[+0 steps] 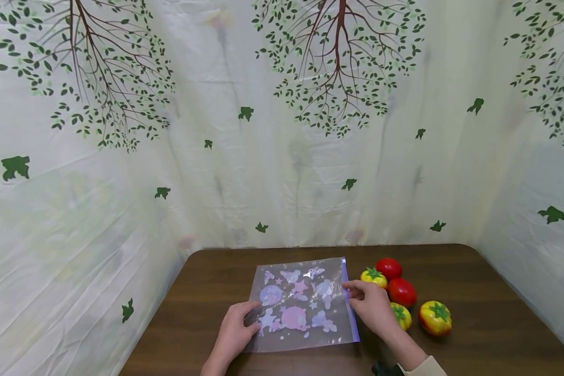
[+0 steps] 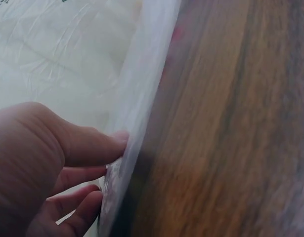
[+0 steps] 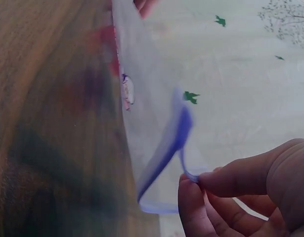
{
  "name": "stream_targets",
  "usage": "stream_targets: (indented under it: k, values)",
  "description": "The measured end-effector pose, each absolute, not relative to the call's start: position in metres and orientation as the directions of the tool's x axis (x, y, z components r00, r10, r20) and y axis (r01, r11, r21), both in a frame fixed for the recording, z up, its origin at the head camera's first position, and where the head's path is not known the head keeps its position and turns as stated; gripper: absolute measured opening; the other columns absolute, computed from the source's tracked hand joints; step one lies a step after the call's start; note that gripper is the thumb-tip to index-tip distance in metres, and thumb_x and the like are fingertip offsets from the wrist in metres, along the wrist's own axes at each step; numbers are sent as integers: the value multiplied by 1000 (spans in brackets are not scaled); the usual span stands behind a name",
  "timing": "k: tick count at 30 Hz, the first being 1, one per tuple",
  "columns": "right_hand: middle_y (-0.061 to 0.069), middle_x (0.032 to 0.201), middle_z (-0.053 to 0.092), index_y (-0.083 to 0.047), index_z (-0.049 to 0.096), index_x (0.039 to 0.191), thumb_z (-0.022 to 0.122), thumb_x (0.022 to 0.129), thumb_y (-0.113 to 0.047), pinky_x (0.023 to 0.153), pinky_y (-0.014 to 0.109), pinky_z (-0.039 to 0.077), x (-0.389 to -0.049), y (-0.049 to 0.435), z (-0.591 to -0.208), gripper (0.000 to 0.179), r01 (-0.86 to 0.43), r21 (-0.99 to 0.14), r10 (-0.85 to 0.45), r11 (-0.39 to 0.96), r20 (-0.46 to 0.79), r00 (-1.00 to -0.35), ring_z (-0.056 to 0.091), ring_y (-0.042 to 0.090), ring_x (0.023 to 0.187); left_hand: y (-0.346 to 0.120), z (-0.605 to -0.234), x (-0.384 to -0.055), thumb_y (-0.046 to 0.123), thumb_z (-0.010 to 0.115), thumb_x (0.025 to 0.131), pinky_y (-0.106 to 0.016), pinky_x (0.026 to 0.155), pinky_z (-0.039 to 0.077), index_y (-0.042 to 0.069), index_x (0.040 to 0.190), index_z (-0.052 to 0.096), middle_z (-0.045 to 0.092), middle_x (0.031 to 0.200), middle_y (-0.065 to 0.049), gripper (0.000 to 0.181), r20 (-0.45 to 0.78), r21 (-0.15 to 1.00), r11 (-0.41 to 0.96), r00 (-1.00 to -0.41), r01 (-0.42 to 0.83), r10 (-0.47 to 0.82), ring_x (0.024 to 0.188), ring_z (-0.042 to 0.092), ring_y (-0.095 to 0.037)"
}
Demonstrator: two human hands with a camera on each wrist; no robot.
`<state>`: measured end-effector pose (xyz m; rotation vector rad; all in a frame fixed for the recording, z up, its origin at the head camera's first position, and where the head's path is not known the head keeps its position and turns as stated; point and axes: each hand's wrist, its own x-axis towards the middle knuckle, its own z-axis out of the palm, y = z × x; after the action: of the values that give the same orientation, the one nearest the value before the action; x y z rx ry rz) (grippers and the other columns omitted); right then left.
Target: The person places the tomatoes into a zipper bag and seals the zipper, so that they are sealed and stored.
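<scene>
A clear zip bag [image 1: 305, 334], printed with pastel pink and blue figures, is held just over the brown table. My left hand [image 1: 235, 330] pinches its left side between thumb and fingers. At the other end my right hand [image 1: 372, 307] pinches the purple zip strip [image 1: 353, 318]. From the right wrist view, the bag's purple-lined mouth [image 3: 164, 160] gapes apart, with one lip between my thumb and forefinger. Past the bag's right side lie red tomatoes [image 1: 402, 292] and red-yellow tomatoes [image 1: 435, 318] with green leafy tops; my right hand partly covers one of them.
The dark wooden table [image 1: 207, 282] has rounded far corners. Behind and beside it hangs a pale curtain [image 1: 282, 172] printed with trees and green leaves. A black object [image 1: 386, 369] shows by my right sleeve at the bottom edge.
</scene>
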<state>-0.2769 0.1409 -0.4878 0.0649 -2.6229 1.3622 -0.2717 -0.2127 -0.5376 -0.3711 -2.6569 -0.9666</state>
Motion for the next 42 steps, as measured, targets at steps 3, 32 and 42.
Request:
stream_targets:
  k: [3,32,42]
  values:
    - [-2,84,68,-12,78,111,76,80,4,71,30,58,-276,142,-485,34,-134,-809,39,572,190,-981,62,15,78,-213,-538,-272,8,84,77,-56,101,42,9,116,73,69,120,-7,41,341,598,730,-929,330,142,119,55,-35]
    - [-1,123,68,-23,74,123,73,83,6,80,29,58,-278,161,-478,49,-259,-809,5,528,308,-951,63,20,93,-223,-549,-276,17,82,83,-63,102,37,11,129,67,64,131,-6,48,313,570,744,-929,350,197,130,45,-40]
    - [-2,107,70,-23,74,122,73,82,6,78,26,57,-279,155,-474,49,-288,-809,4,513,337,-941,58,18,83,-222,-539,-283,15,78,88,-57,104,41,8,134,64,63,133,-8,49,327,652,684,-935,327,135,127,53,-35]
